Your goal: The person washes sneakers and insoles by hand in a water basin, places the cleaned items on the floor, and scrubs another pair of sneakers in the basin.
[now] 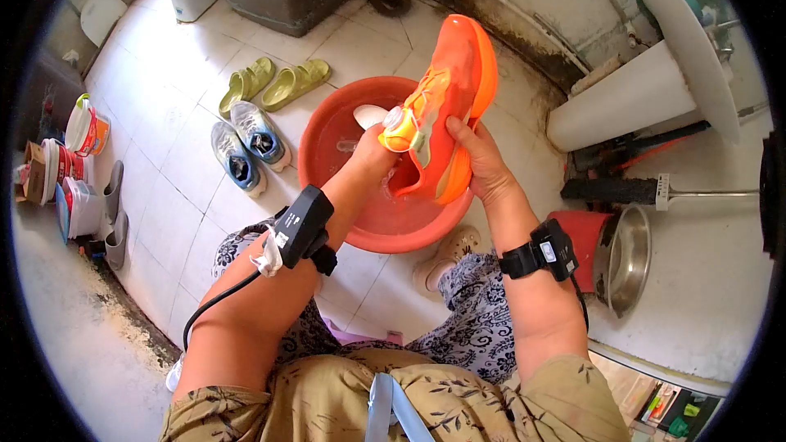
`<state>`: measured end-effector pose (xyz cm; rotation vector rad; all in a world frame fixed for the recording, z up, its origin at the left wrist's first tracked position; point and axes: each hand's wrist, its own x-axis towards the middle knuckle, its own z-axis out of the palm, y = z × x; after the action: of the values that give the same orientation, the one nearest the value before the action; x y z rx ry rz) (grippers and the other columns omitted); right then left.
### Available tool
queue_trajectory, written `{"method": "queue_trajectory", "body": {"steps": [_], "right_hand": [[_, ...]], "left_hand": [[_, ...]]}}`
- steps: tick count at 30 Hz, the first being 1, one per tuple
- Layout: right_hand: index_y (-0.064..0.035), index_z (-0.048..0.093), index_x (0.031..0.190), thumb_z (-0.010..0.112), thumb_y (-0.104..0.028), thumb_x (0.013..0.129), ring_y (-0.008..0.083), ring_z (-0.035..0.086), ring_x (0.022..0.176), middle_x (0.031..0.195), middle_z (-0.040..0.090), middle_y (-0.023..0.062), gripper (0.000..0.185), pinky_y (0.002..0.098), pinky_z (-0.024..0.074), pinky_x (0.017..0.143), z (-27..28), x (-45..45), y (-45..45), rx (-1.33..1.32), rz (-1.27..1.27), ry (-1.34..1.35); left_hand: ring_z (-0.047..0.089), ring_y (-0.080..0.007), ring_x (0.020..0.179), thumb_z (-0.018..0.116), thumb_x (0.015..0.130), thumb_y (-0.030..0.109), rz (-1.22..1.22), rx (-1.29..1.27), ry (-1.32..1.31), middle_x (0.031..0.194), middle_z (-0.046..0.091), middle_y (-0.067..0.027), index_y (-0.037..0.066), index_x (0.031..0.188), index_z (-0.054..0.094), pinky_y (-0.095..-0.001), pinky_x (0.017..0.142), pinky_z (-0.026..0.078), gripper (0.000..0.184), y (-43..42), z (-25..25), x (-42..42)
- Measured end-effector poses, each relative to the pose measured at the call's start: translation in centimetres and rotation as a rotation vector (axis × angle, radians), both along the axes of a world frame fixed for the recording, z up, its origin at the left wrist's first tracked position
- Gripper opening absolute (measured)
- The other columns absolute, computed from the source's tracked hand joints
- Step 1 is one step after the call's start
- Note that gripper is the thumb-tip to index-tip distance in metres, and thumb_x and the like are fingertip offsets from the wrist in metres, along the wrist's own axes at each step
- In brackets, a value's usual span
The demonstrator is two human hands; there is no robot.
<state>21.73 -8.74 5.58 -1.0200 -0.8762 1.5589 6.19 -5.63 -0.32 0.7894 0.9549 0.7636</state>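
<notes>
Strap; orange shoe, seemingly above basin

No text — lettering or numbers — is legible.

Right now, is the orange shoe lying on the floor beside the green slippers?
No, the right hand grips the orange shoe by its side, holding it up over the red basin.

One orange shoe, two green slippers
</notes>
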Motion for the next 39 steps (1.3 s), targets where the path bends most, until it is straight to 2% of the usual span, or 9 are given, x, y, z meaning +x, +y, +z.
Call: {"method": "queue_trajectory", "body": {"steps": [4, 13, 15, 18, 26, 29, 32, 35, 39], "right_hand": [[-0.0045, 0.038, 0.128, 0.072, -0.018, 0.074, 0.0185, 0.051, 0.108, 0.119, 0.052, 0.0077, 0.065, 0.0314, 0.0402, 0.094, -0.7, 0.4, 0.9, 0.107, -0.093, -0.167], [-0.0016, 0.031, 0.133, 0.076, -0.021, 0.065, 0.0287, 0.051, 0.111, 0.119, 0.053, 0.0175, 0.084, 0.0363, 0.04, 0.094, -0.6, -0.4, 1.1, 0.462, -0.255, -0.944], [-0.0006, 0.031, 0.132, 0.078, -0.024, 0.061, 0.033, 0.052, 0.109, 0.118, 0.052, 0.0206, 0.088, 0.0385, 0.0411, 0.092, 0.1, -0.9, 1.0, 0.545, -0.277, -1.15], [0.0005, 0.03, 0.133, 0.072, -0.006, 0.068, 0.0208, 0.051, 0.111, 0.124, 0.05, 0.0146, 0.078, 0.0309, 0.0408, 0.093, 1.0, -1.8, 0.8, 0.53, -0.277, -1.135], [0.0001, 0.03, 0.133, 0.074, -0.012, 0.066, 0.0266, 0.052, 0.11, 0.119, 0.052, 0.0173, 0.081, 0.0332, 0.0406, 0.093, 0.6, -1.6, 2.0, 0.449, -0.293, -0.763], [-0.0003, 0.029, 0.134, 0.074, -0.009, 0.067, 0.0235, 0.05, 0.113, 0.122, 0.05, 0.0157, 0.081, 0.0316, 0.0393, 0.094, 0.9, -2.1, 1.7, 0.444, -0.231, -0.714], [-0.0007, 0.027, 0.135, 0.074, -0.009, 0.067, 0.022, 0.048, 0.115, 0.126, 0.047, 0.0149, 0.083, 0.0318, 0.038, 0.096, 1.1, -2.3, 1.4, 0.45, -0.161, -0.691], [-0.0013, 0.027, 0.136, 0.073, -0.008, 0.067, 0.0212, 0.045, 0.117, 0.128, 0.045, 0.0137, 0.083, 0.032, 0.0365, 0.098, 1.1, -2.1, 1.2, 0.446, -0.104, -0.639], [-0.0026, 0.03, 0.135, 0.072, -0.007, 0.069, 0.0196, 0.043, 0.118, 0.127, 0.046, 0.0105, 0.078, 0.0309, 0.0344, 0.099, 1.7, -2.2, 0.8, 0.307, -0.032, -0.461]], "left_hand": [[0.062, -0.018, 0.082, 0.056, 0.086, 0.017, -0.002, -0.099, -0.06, 0.097, 0.063, -0.0094, 0.0, 0.103, 0.058, -0.0319, 0.071, 0.051, 0.025, 0.0, -1.0, -0.2], [0.058, -0.0252, 0.082, 0.039, 0.092, 0.037, 0.105, -0.427, -0.285, 0.089, 0.06, -0.0103, 0.002, 0.097, 0.055, -0.0396, 0.076, 0.048, 0.039, 0.0, 0.2, -0.2], [0.056, -0.0223, 0.068, 0.034, 0.094, 0.04, 0.144, -0.393, -0.312, 0.077, 0.055, -0.0077, 0.006, 0.086, 0.049, -0.0376, 0.062, 0.049, 0.038, 0.2, 0.5, 0.1], [0.056, -0.0224, 0.08, 0.032, 0.093, 0.048, 0.174, -0.371, -0.245, 0.089, 0.057, -0.0079, 0.005, 0.098, 0.052, -0.0396, 0.073, 0.047, 0.048, 0.1, 1.1, 0.2], [0.056, -0.0215, 0.089, 0.023, 0.091, 0.057, 0.16, -0.441, -0.288, 0.099, 0.061, -0.0063, 0.009, 0.107, 0.056, -0.0395, 0.083, 0.044, 0.061, 0.8, 0.0, 0.7], [0.057, -0.0221, 0.093, 0.029, 0.094, 0.048, 0.17, -0.421, -0.495, 0.1, 0.062, -0.0069, 0.008, 0.109, 0.056, -0.0408, 0.084, 0.045, 0.05, 1.3, 0.6, 0.4], [0.058, -0.0256, 0.099, 0.043, 0.092, 0.022, 0.053, -0.373, -0.682, 0.109, 0.06, -0.0112, 0.004, 0.116, 0.052, -0.0433, 0.087, 0.046, 0.031, 2.7, 2.1, -1.4], [0.059, -0.0243, 0.097, 0.044, 0.091, 0.02, 0.093, -0.387, -0.512, 0.109, 0.06, -0.0111, 0.004, 0.118, 0.05, -0.0403, 0.084, 0.048, 0.031, 2.2, 5.3, -2.5], [0.059, -0.0233, 0.095, 0.041, 0.094, 0.034, 0.112, -0.277, -0.351, 0.106, 0.06, -0.0138, 0.005, 0.117, 0.049, -0.0349, 0.078, 0.05, 0.039, 3.1, 3.5, -1.9]]}}
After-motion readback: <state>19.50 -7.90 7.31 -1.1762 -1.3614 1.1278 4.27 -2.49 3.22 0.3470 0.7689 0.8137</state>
